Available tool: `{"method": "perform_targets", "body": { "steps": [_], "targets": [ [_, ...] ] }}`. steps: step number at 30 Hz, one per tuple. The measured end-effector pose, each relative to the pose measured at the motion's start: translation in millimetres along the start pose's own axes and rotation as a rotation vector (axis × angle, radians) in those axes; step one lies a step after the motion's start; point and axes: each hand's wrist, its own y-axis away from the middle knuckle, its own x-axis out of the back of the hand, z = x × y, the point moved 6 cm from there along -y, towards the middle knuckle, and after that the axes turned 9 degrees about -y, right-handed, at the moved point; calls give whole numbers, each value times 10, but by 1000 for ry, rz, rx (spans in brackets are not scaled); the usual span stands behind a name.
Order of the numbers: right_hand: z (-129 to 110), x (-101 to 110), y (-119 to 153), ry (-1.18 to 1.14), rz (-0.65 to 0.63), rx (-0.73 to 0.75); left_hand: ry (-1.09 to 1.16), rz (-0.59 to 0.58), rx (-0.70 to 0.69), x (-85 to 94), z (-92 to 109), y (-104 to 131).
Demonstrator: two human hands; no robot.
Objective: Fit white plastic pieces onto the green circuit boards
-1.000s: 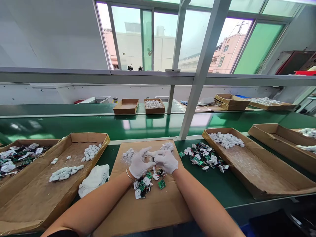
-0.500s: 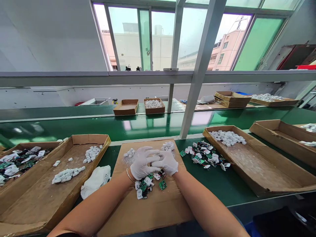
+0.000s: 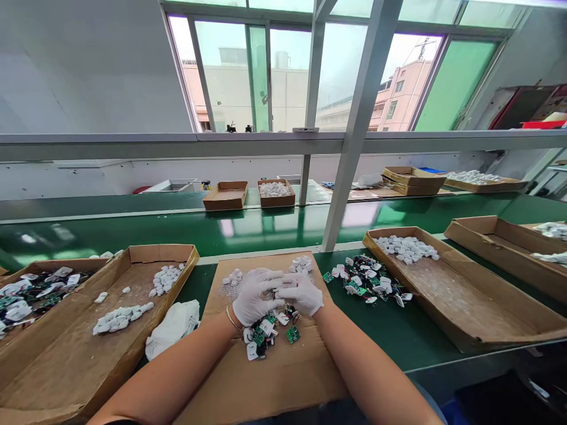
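The gloved left hand (image 3: 257,297) and right hand (image 3: 302,293) meet fingertip to fingertip above a cardboard sheet (image 3: 266,383) on the green workbench (image 3: 376,330); what they pinch is hidden. Green circuit boards (image 3: 266,330) lie just below them. Windows (image 3: 292,77) stand behind a metal frame (image 3: 349,141).

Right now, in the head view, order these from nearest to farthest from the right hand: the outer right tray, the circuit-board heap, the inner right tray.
From the right hand:
1. Circuit-board heap, just to its right
2. Inner right tray, beyond the heap
3. Outer right tray, farther right
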Motion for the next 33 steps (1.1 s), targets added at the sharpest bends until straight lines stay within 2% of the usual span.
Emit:
{"method": "perform_targets", "body": {
  "steps": [3, 8, 15, 23, 33],
  "targets": [
    [42, 57, -7, 1, -28, -4, 1, 8, -58, 10, 34, -7],
    [108, 136, -17, 75, 12, 0, -15, -6, -57, 5, 30, -15],
    [146, 68, -80, 12, -19, 14, -46, -59, -40, -34, 55, -29],
    [17, -46, -36, -117, -30, 41, -25, 60, 11, -1, 10, -23],
    [-2, -71, -69, 107, 30, 57, 5, 41, 3, -26, 58, -39]
  ]
}}
